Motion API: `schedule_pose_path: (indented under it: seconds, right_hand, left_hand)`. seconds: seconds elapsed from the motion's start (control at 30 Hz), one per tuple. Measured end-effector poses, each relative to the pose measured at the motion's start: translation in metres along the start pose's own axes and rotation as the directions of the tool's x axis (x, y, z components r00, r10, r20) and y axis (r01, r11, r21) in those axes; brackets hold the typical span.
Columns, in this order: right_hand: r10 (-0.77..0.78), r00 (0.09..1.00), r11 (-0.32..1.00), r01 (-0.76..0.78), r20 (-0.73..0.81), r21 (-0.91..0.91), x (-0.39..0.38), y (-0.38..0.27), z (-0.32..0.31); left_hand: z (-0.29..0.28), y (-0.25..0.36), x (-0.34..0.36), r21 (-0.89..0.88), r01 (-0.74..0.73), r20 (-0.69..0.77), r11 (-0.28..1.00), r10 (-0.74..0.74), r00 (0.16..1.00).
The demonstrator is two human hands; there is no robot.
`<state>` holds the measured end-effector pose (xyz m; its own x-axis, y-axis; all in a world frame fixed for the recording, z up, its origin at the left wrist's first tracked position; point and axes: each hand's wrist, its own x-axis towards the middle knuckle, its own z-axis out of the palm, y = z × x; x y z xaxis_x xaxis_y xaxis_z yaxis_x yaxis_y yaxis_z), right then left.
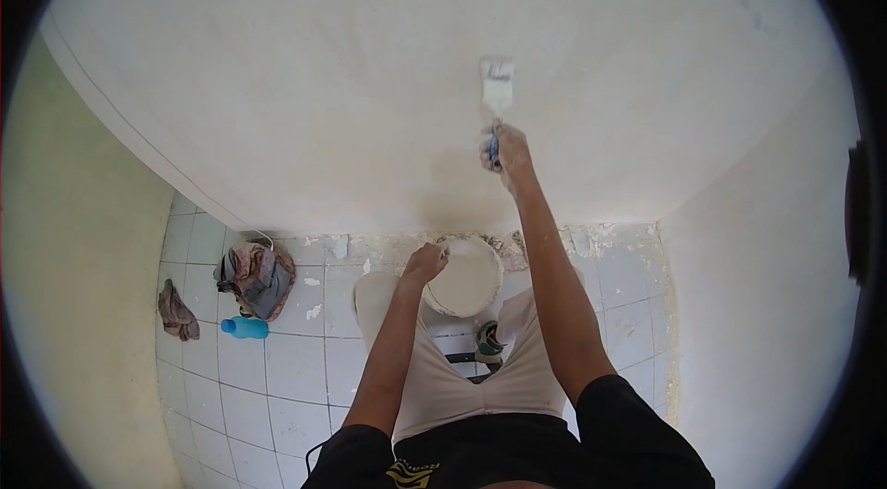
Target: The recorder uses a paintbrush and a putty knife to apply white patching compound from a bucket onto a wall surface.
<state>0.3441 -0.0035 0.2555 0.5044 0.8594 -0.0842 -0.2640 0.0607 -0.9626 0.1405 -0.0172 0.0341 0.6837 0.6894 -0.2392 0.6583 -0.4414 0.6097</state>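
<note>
My right hand (508,149) is raised in front of the pale wall (351,101), its fingers wrapped round the dark blue handle of a wide paintbrush (497,93). The brush points upward, and its whitened bristles lie against the wall. Lower down, between my knees, a round bucket (501,275) holds cream-white paint (460,281). My left hand (428,263) is closed on the bucket's left rim. White smears show on the fingers of my right hand.
A bundled bag (257,278), a blue bottle (245,328) and a crumpled brown cloth (177,311) lie on the tiled floor (296,369) at left. Paint flakes line the wall's foot. A green wall (83,239) stands left, a pale wall (758,304) right.
</note>
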Motion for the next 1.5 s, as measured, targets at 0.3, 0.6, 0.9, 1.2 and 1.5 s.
schedule_pose_path:
  seconds: [0.3, 0.6, 0.9, 1.2, 1.5]
  right_hand:
    - [0.312, 0.950, 0.950, -0.311, 0.026, -0.030, -0.048, -0.014, -0.013]
    - [-0.038, 0.956, 0.999, 0.035, 0.291, 0.018, -0.019, -0.189, 0.028]
    - [-0.373, 0.901, 0.925, 0.380, 0.222, 0.009, -0.019, -0.206, 0.038]
    - [-0.114, 0.993, 0.988, 0.114, -0.002, -0.109, 0.009, -0.004, -0.012]
    - [0.199, 0.971, 0.971, -0.213, -0.130, -0.105, -0.037, 0.021, -0.048]
  left_hand:
    - [0.002, 0.003, -0.002, 0.036, 0.030, -0.027, 0.999, -0.029, 0.999]
    - [0.002, -0.001, -0.002, -0.017, 0.038, 0.033, 0.999, -0.037, 0.999]
    - [0.009, -0.006, 0.004, 0.010, 0.025, 0.002, 1.000, -0.025, 1.000]
    - [0.010, -0.007, 0.005, -0.005, 0.073, 0.012, 0.997, -0.073, 0.997]
    - [0.006, -0.008, 0.003, -0.010, 0.002, 0.043, 1.000, -0.001, 0.999]
